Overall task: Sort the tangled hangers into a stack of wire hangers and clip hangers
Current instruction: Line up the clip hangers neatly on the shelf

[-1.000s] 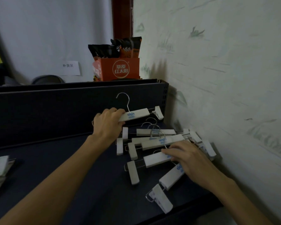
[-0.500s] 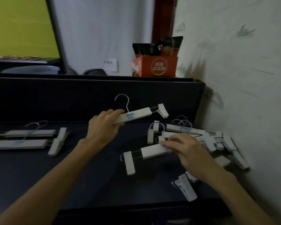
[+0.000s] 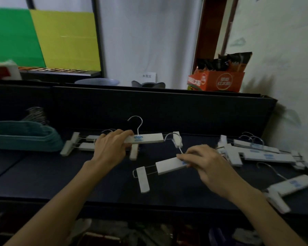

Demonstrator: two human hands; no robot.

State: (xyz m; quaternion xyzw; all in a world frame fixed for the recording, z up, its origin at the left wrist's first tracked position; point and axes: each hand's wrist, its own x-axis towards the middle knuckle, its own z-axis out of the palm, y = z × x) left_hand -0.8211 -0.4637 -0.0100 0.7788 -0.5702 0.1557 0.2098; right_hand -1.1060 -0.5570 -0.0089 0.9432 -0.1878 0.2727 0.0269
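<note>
My left hand (image 3: 112, 148) grips a white clip hanger (image 3: 149, 138) by its bar, hook upward, held above the dark table (image 3: 43, 173). My right hand (image 3: 204, 161) holds a second white clip hanger (image 3: 167, 165) by the middle of its bar, its left clip (image 3: 143, 179) hanging down over the table. Behind my left hand lie two sorted clip hangers (image 3: 78, 143) flat on the table. At the right a tangled pile of clip hangers (image 3: 260, 153) rests near the wall, with one more clip hanger (image 3: 290, 186) at the front right.
A teal stack of hangers (image 3: 25, 137) sits at the far left of the table. A dark back panel (image 3: 149, 107) runs behind the table, with an orange snack box (image 3: 219, 82) on top. The white wall (image 3: 283, 68) closes the right side.
The view has swung left. My right hand has lifted its clip hanger away from the pile toward the left. My left hand carried its hanger left, over the two sorted ones.
</note>
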